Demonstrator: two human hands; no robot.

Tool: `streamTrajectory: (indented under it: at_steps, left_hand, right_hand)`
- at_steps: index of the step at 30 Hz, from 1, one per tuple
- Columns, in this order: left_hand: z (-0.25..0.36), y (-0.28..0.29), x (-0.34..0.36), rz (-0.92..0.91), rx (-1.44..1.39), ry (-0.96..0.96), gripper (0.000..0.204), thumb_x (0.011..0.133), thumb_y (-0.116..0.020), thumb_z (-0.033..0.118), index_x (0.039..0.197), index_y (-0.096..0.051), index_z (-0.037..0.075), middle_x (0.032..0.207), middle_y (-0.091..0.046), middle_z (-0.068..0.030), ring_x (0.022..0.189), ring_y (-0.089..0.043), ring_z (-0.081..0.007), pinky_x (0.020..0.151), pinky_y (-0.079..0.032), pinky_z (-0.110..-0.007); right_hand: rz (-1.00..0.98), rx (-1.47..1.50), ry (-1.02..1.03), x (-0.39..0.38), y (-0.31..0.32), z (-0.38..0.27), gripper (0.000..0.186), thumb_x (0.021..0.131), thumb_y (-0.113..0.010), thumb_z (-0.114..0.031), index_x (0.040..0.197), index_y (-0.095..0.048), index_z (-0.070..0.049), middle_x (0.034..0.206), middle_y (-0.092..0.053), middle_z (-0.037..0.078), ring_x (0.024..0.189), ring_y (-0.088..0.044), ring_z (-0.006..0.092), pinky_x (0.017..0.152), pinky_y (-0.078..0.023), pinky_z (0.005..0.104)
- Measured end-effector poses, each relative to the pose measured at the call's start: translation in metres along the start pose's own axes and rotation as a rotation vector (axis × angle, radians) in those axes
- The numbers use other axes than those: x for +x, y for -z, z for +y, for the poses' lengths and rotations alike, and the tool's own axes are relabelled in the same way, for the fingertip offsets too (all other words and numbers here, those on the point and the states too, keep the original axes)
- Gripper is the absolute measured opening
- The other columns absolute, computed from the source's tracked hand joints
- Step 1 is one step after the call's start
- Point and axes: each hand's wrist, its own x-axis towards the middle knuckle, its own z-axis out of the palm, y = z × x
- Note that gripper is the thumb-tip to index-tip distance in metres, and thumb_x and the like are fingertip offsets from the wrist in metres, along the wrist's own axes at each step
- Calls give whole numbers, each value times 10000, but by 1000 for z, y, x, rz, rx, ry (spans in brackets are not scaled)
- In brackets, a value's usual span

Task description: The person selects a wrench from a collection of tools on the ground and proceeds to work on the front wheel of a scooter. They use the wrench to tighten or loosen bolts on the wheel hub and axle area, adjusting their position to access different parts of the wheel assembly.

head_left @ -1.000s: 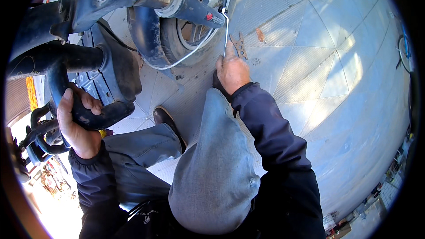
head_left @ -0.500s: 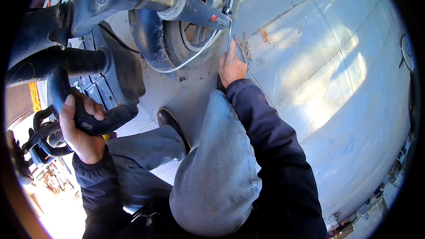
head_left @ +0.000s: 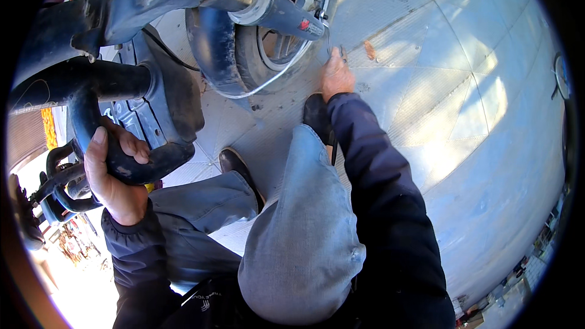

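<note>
My left hand [head_left: 116, 173] is wrapped round a curved black tubular bar [head_left: 131, 169] of the vehicle at left. Farther off, my right hand [head_left: 337, 78] is low by the wheel [head_left: 261, 49], its fingers closed round the lower end of a thin bent metal rod, like a hex key [head_left: 329, 38]. The rod's upper end meets the tip of the dark fork leg [head_left: 283, 15]. It is blurred against the floor, and the fingertips are partly hidden. A flat rusty plate lies mostly covered behind that hand.
A grey cable [head_left: 265, 86] loops below the wheel, beside a black fender [head_left: 213, 49]. A small rust-brown scrap [head_left: 370, 50] lies on the tiled floor [head_left: 426, 97]. My shoes [head_left: 234, 164] stand between my knees and the wheel. More black bars [head_left: 64, 176] are at far left.
My right hand has swung slightly right and toward me with the rod's lower end, now covering most of the rusty plate. My left hand keeps its hold. The view has shifted a little.
</note>
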Motion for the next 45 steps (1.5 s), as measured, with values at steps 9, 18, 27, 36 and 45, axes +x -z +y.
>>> streamTrajectory:
  at_steps: [9, 18, 27, 36, 45]
  left_hand:
    - [-2, -2, -1, 35, -35, 18, 315, 890, -588, 310, 1005, -501, 29, 654, -501, -60, 545, -508, -145, 599, -443, -270]
    - [-5, 4, -1, 10, -21, -4, 330, 899, -582, 302, 1044, -496, 18, 666, -503, -61, 549, -500, -140, 597, -439, -274]
    - [-3, -2, -2, 37, 1, 5, 359, 888, -604, 337, 1031, -498, 25, 652, -496, -51, 554, -487, -138, 620, -424, -278]
    - [-5, 2, 0, 5, -23, 11, 346, 888, -604, 329, 1029, -507, 28, 661, -508, -52, 554, -505, -138, 607, -441, -269]
    - [-2, -3, -4, 63, -8, 11, 302, 890, -591, 297, 1005, -509, 30, 665, -501, -45, 557, -492, -133, 603, -434, -271]
  right_hand:
    - [40, -378, 261, 115, 30, 58, 281, 871, -561, -219, 1119, -540, -89, 943, -650, 116, 892, -612, 318, 735, -468, 439]
    - [6, -447, 203, 192, 55, 57, 87, 826, -616, -152, 827, -687, -101, 835, -687, 100, 777, -670, 279, 655, -528, 388]
    - [102, -414, 252, 232, 99, 49, 183, 847, -548, -170, 765, -688, -85, 780, -657, 156, 764, -659, 328, 656, -525, 429]
    - [242, -493, 514, 251, 188, -14, 126, 731, -592, -143, 654, -672, -82, 651, -629, 138, 647, -641, 321, 613, -504, 437]
    - [1, -596, 732, 202, 260, -72, 98, 705, -628, -139, 662, -665, -59, 667, -641, 145, 664, -651, 309, 586, -488, 428]
